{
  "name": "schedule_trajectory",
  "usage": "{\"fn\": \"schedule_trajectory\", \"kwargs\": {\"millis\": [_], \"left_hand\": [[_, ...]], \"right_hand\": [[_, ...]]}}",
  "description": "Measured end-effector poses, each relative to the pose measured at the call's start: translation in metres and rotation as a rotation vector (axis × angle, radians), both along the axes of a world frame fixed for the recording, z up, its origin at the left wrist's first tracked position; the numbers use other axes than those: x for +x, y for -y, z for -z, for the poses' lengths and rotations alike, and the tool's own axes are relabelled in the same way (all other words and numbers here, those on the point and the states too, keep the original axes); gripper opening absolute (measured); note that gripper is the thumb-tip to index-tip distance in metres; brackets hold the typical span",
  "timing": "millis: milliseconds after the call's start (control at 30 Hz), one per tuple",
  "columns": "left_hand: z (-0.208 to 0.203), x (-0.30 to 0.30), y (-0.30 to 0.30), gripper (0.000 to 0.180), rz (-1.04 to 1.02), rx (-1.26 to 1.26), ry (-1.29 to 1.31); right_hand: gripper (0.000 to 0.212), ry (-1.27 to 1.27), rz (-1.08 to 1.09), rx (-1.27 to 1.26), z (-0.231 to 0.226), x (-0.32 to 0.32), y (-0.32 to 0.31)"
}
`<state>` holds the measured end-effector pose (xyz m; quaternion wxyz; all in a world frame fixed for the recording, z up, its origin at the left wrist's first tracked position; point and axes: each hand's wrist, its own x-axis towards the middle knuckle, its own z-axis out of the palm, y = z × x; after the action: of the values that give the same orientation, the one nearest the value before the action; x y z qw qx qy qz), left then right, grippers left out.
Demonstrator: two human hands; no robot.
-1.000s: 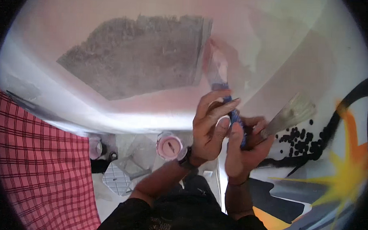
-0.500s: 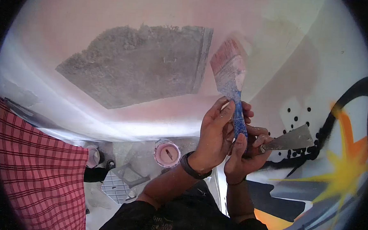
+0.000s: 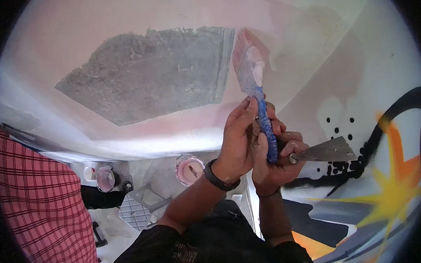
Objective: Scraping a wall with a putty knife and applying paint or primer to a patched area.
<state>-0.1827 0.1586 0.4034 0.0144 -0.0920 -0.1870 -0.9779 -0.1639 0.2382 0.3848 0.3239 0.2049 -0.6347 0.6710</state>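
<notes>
"While we hold two tools so close together, what could go wrong for us?"

"Our left hand (image 3: 235, 146) has its fingers closed around the blue handle of the brush (image 3: 257, 90), just below its head. Our right hand (image 3: 279, 168) grips the scraper (image 3: 329, 151), and its thumb seems also to press the lower end of that handle. Because one hand serves two things, we judge that the scraper could slip and fall, or its blade could scratch the wall (image 3: 311, 79)."

"And where exactly do we have the brush?"

"We have it in front of the wall, head upward and leaning a little to the left, its pinkish bristles beside the right edge of the grey patch (image 3: 152, 77). Whether they touch the wall, we cannot tell. If they are wet, a careless turn could smear it."

"How do we find the surface?"

"We find the patch rough, ragged along the top, straighter at the right, with pale pink around it. Farther right we see a yellow star (image 3: 389, 186) and black dots (image 3: 328, 120)."

"And the room?"

"On the floor (image 3: 159, 171) we see a bucket (image 3: 177, 171), pink inside, near a grey crate or stool (image 3: 134, 212). At the left hangs a red checked cloth (image 3: 43, 190)."
</notes>
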Motion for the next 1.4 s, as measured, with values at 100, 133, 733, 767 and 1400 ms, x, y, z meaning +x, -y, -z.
{"fn": "schedule_trajectory", "kwargs": {"millis": [100, 133, 733, 767, 1400], "left_hand": [[0.006, -0.008, 0.002, 0.029, 0.010, 0.043, -0.031], [0.008, -0.010, 0.002, 0.029, 0.017, 0.047, -0.027], [0.056, -0.008, 0.006, 0.025, 0.022, 0.075, 0.064], [0.056, -0.007, 0.006, 0.025, 0.043, 0.058, 0.110], [0.106, 0.005, 0.000, 0.030, 0.110, 0.125, 0.262]], "right_hand": [[0.038, -0.005, -0.067, 0.158, 0.006, -0.002, -0.002], [0.038, -0.009, -0.069, 0.157, 0.007, -0.002, -0.002], [0.035, 0.135, 0.190, 0.328, 0.045, -0.004, 0.006], [0.036, 0.104, 0.227, 0.367, 0.046, -0.005, 0.007], [0.029, 0.139, 0.231, 0.356, 0.082, 0.006, 0.006]]}}
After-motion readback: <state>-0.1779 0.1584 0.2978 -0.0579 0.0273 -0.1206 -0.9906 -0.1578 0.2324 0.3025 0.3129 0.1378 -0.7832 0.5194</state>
